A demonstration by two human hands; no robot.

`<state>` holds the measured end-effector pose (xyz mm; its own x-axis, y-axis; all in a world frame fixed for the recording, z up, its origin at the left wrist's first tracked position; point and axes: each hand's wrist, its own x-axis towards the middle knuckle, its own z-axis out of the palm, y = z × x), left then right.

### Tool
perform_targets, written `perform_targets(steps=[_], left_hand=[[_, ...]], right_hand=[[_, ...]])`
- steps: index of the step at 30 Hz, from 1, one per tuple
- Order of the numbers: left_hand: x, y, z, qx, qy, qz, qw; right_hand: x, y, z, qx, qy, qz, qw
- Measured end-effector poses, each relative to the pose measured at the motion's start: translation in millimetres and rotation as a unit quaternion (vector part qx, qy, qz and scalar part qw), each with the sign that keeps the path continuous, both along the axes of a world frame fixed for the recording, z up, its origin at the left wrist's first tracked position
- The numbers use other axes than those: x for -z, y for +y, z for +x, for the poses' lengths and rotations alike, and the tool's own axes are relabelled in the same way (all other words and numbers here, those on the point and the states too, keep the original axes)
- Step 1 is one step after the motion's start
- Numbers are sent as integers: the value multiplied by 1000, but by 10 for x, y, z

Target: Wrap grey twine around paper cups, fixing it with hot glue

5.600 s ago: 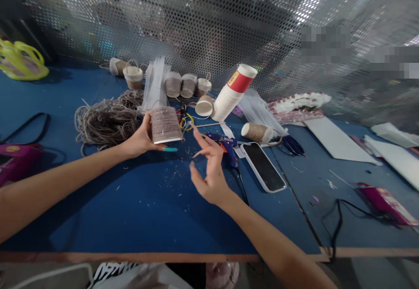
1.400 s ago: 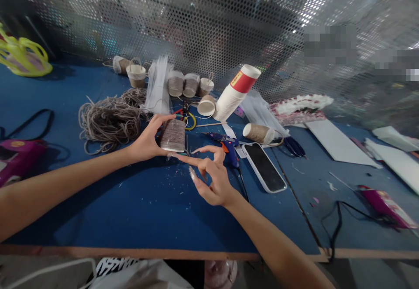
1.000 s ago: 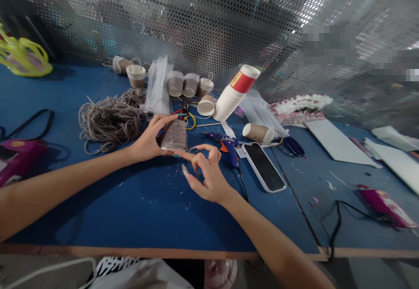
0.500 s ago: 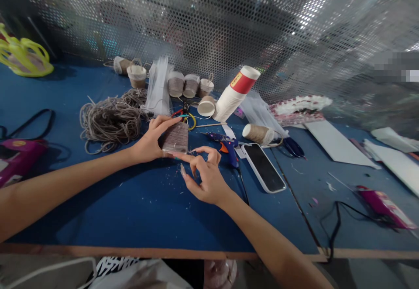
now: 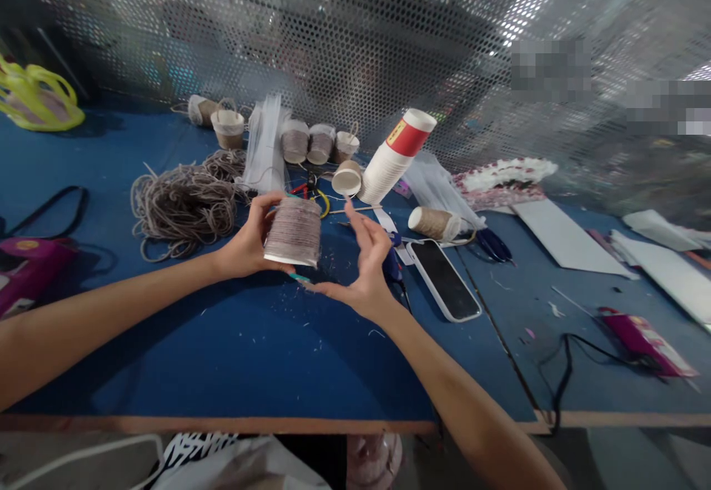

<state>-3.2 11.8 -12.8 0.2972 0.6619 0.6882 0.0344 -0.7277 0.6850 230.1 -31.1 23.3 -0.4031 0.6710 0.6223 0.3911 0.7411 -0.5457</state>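
My left hand (image 5: 252,242) is closed around the left side of a paper cup (image 5: 294,231) wrapped in grey-brown cord, its white rim facing down toward me. To the right of the cup is my right hand (image 5: 366,272), thumb and fingers spread wide, the thumb tip near the cup's lower edge. Whether that thumb touches the cup I cannot tell. A loose heap of grey-brown cord (image 5: 186,205) lies left of the cup. Just behind it are scissors (image 5: 323,203) with a yellow handle. A blue glue gun (image 5: 392,257) is partly hidden behind my right hand.
Several cord-wrapped cups (image 5: 295,142) stand at the back beside a leaning stack of paper cups (image 5: 392,157). A phone (image 5: 446,280) lies to the right. Magenta glue guns rest at the far left (image 5: 33,268) and far right (image 5: 647,342). A perforated metal screen (image 5: 333,46) rises behind the table.
The wrapped cup has turned so that its white rim shows. My right hand has opened, its fingers moving from the cup's lower edge out to the right.
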Motion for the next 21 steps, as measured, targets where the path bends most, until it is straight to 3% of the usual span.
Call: perform_targets(steps=[5,10,15,18,21], left_hand=[[10,-40,8,3,26,32,999],[-53,-60,17,81,58,38,994],[-63,-67,13,108,50,24,993],[-45,-70,0,79,65,-4,995],[-16,-46,-16,-17,51,-22,998]], right_hand=[[45,-25,-43,-16,-26,-35,999],[85,-2,-64,-38,40,-1,998],[54,-22,-81,-37,59,24,997],[48,-51,-87,-29,43,12,999],[38,-93,-90,-10,47,-45,998]])
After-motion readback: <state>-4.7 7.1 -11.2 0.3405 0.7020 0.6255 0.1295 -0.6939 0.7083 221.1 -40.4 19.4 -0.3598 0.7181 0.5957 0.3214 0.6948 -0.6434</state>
